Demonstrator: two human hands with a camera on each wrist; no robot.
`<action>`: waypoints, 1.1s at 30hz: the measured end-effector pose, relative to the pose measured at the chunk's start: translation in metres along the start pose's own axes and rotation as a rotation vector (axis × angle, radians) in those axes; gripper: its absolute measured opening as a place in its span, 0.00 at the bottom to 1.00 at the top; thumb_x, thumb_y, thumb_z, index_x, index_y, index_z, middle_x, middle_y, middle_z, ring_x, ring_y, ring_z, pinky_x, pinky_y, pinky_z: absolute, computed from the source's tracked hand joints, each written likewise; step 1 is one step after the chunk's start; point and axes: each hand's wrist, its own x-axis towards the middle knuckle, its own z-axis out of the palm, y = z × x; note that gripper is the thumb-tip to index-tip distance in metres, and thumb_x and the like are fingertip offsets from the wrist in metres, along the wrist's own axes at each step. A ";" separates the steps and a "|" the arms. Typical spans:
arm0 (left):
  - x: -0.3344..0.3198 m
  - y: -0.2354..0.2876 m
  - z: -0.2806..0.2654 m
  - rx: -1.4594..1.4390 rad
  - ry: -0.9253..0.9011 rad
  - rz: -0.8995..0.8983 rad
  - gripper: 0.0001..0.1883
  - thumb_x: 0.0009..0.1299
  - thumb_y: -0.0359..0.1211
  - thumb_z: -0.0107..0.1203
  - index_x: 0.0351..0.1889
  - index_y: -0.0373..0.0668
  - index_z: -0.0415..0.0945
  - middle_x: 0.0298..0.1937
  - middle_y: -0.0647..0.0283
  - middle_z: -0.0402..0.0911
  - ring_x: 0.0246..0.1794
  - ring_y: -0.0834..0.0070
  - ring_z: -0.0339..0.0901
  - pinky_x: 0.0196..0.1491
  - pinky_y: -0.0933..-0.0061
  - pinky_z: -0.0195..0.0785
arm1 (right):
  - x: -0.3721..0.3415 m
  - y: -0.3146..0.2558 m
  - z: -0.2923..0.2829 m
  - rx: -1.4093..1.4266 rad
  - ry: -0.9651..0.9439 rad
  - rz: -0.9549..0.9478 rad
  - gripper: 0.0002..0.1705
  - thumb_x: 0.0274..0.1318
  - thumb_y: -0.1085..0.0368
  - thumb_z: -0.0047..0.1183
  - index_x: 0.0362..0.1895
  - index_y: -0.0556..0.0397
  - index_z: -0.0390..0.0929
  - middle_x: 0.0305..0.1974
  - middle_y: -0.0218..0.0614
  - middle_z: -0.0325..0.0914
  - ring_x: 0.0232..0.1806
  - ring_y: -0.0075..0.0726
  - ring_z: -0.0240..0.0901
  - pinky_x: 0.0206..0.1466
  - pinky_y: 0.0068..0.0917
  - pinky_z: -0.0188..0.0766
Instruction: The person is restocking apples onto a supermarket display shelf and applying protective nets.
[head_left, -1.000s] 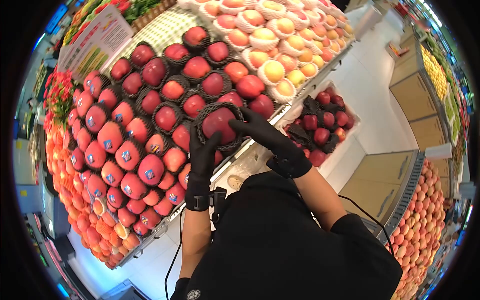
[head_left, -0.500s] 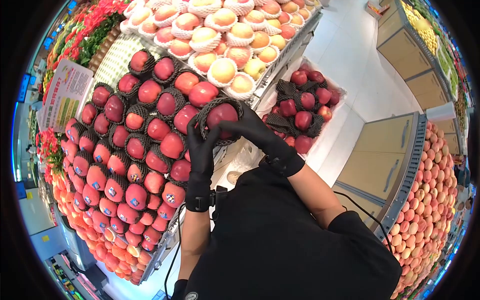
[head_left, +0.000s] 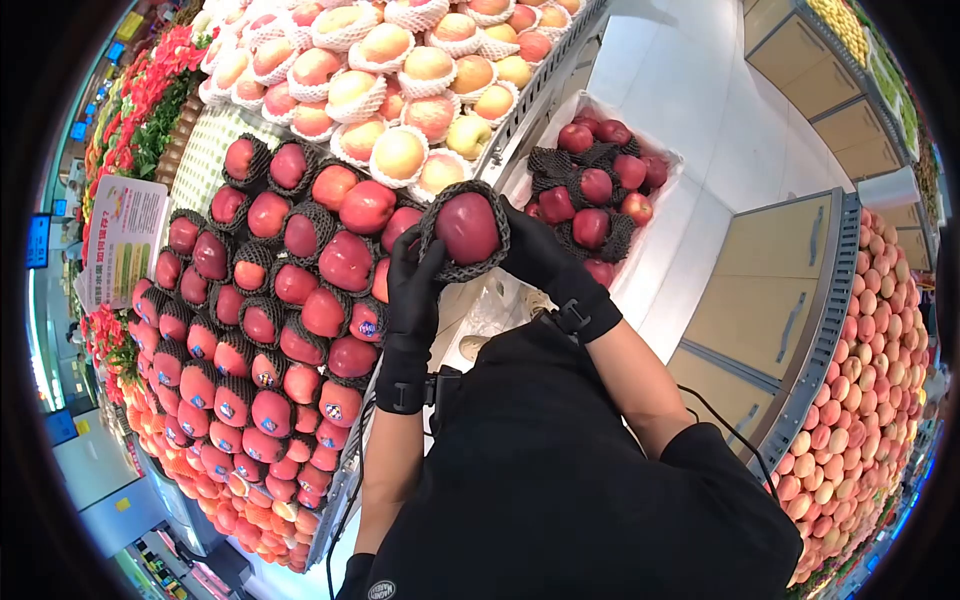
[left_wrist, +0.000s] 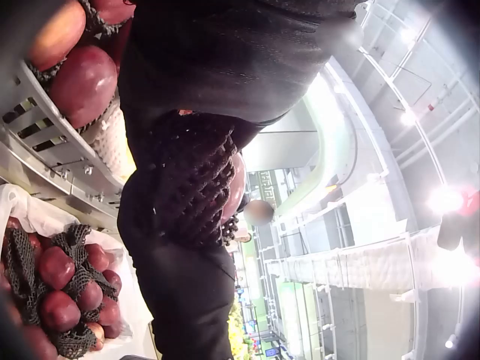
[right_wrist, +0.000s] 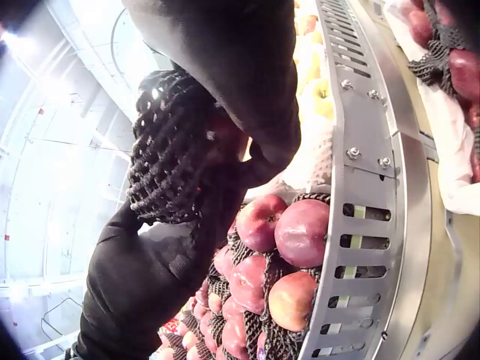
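Fingers that lay across the front of the big red apple (head_left: 468, 228) half a second ago have drawn back to its sides, so its face now shows more fully inside its black foam net (head_left: 505, 245). Nearest is the person's black shirt (head_left: 590, 440). Past it, both black-gloved hands hold the netted apple up by the front edge of the fruit stand. The left hand (head_left: 415, 295) is partly closed, its fingers and thumb curled against the net on one side; the right hand (head_left: 540, 250) is bent round the opposite side, likewise partly closed. How far its hidden fingertips reach cannot be told.

Just beyond the held apple, at the metal rail (right_wrist: 364, 247), begins a slope of red apples (head_left: 345, 260), many in black nets and some with blue stickers. Beside the stand, lower down, a white-lined box (head_left: 665, 190) holds more dark red apples and loose black netting (head_left: 550, 162). Above the red apples in the head view sit paler fruits (head_left: 397, 153) in white nets, with a printed sign (head_left: 125, 240) and red flowers (head_left: 150, 75) over to the left. Farther off stand wooden cabinets (head_left: 750, 310), beside a heap of peaches (head_left: 850, 400).
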 end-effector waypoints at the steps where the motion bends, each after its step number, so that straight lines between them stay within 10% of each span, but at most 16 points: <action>1: 0.004 -0.003 0.002 -0.002 -0.014 0.001 0.18 0.72 0.32 0.52 0.59 0.42 0.67 0.51 0.63 0.76 0.49 0.76 0.76 0.50 0.73 0.73 | -0.001 -0.007 -0.002 0.192 0.012 0.051 0.32 0.70 0.41 0.35 0.65 0.50 0.64 0.61 0.41 0.69 0.62 0.38 0.67 0.68 0.34 0.63; 9: 0.018 -0.011 0.028 0.066 -0.035 0.000 0.11 0.74 0.33 0.51 0.51 0.40 0.74 0.45 0.66 0.79 0.44 0.80 0.77 0.47 0.76 0.72 | -0.002 -0.005 -0.032 1.355 0.098 0.471 0.33 0.70 0.39 0.31 0.63 0.51 0.65 0.61 0.42 0.69 0.62 0.40 0.67 0.68 0.43 0.63; 14: 0.021 -0.012 0.045 0.097 -0.098 0.007 0.10 0.74 0.31 0.51 0.50 0.39 0.74 0.44 0.68 0.79 0.42 0.83 0.75 0.45 0.79 0.69 | -0.015 0.000 -0.049 0.632 0.182 0.262 0.32 0.71 0.40 0.32 0.63 0.51 0.64 0.61 0.42 0.68 0.64 0.41 0.66 0.68 0.44 0.63; 21: 0.027 -0.013 0.056 0.029 -0.084 -0.017 0.07 0.74 0.30 0.51 0.47 0.41 0.75 0.41 0.71 0.76 0.40 0.85 0.72 0.42 0.81 0.67 | -0.016 0.013 -0.067 1.370 0.199 0.522 0.28 0.69 0.47 0.41 0.62 0.52 0.66 0.61 0.42 0.69 0.64 0.41 0.66 0.67 0.44 0.64; 23: 0.028 -0.011 0.057 0.003 -0.054 -0.009 0.07 0.73 0.30 0.51 0.46 0.41 0.75 0.40 0.72 0.76 0.40 0.85 0.72 0.41 0.81 0.67 | -0.023 0.005 -0.067 0.532 0.128 0.252 0.28 0.69 0.47 0.42 0.63 0.52 0.66 0.62 0.42 0.69 0.64 0.42 0.66 0.68 0.45 0.62; 25: 0.029 -0.009 0.058 0.051 -0.016 0.004 0.07 0.73 0.30 0.52 0.47 0.41 0.75 0.40 0.71 0.76 0.40 0.84 0.72 0.42 0.80 0.67 | -0.021 0.011 -0.064 0.505 0.094 0.243 0.28 0.69 0.47 0.41 0.64 0.52 0.65 0.63 0.42 0.67 0.65 0.42 0.65 0.69 0.44 0.62; 27: 0.035 -0.011 0.049 0.159 0.034 -0.041 0.09 0.72 0.30 0.53 0.48 0.39 0.75 0.41 0.70 0.77 0.42 0.82 0.73 0.43 0.80 0.67 | -0.013 0.029 -0.060 1.282 0.104 0.516 0.28 0.71 0.48 0.39 0.65 0.52 0.63 0.66 0.41 0.64 0.65 0.40 0.65 0.69 0.42 0.63; 30: 0.041 -0.016 0.038 0.231 0.023 -0.003 0.09 0.72 0.30 0.54 0.47 0.38 0.75 0.40 0.70 0.77 0.41 0.83 0.72 0.45 0.80 0.66 | -0.007 0.030 -0.051 1.397 0.011 0.516 0.28 0.71 0.48 0.39 0.66 0.52 0.63 0.65 0.40 0.65 0.65 0.40 0.65 0.69 0.42 0.63; 33: 0.037 -0.015 0.032 0.172 -0.030 0.014 0.10 0.71 0.30 0.55 0.48 0.38 0.76 0.42 0.69 0.78 0.43 0.84 0.73 0.47 0.81 0.66 | 0.000 0.026 -0.035 0.920 0.098 0.413 0.30 0.71 0.45 0.36 0.67 0.51 0.62 0.65 0.41 0.66 0.65 0.42 0.65 0.69 0.44 0.61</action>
